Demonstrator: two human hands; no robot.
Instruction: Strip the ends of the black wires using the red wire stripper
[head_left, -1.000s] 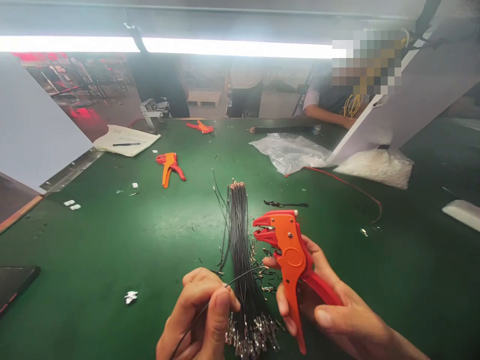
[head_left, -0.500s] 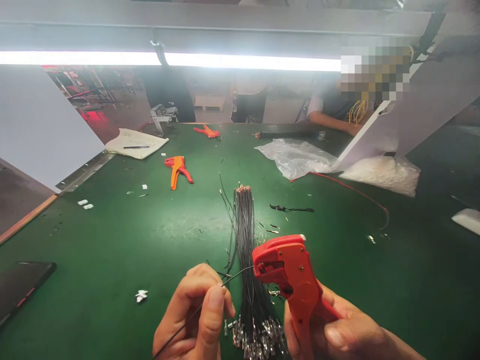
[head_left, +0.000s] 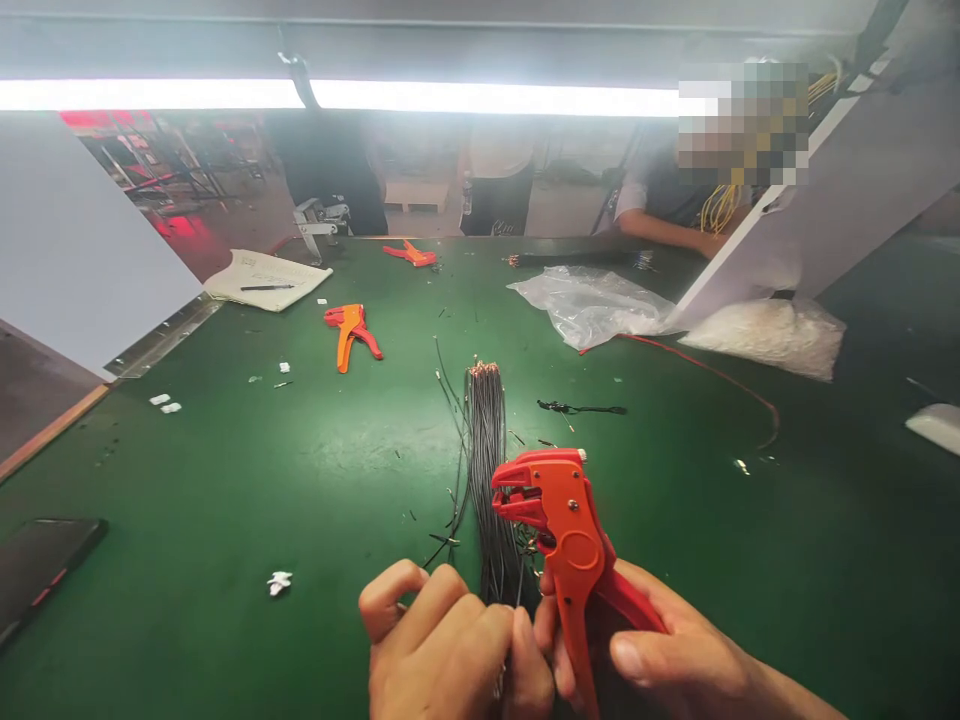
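Observation:
My right hand point(head_left: 660, 640) is wrapped round the handles of a red and orange wire stripper point(head_left: 574, 530). Its jaws point left and stand apart, with no wire visible between them. Beneath the jaws lies a long bundle of black wires point(head_left: 486, 450), with bare copper ends at the far end. My left hand point(head_left: 457, 640) is closed over the near part of this bundle, thumb and forefinger pinched on a black wire. The wires' near ends are mostly hidden behind that hand. A few loose black wires point(head_left: 459, 430) lie along the bundle's left side.
Two more wire strippers, one nearer point(head_left: 352, 335) and one farther point(head_left: 411, 255), lie on the green table. A notebook point(head_left: 270, 275), clear plastic bag point(head_left: 592, 305), filled bag point(head_left: 772, 335) and dark phone-like object point(head_left: 49, 570) surround the work. A co-worker's arm point(head_left: 667, 230) rests behind the panel.
The single wire has left the stripper's jaws. My left hand has moved right and down onto the bundle, while the stripper has shifted slightly left and its jaws have parted.

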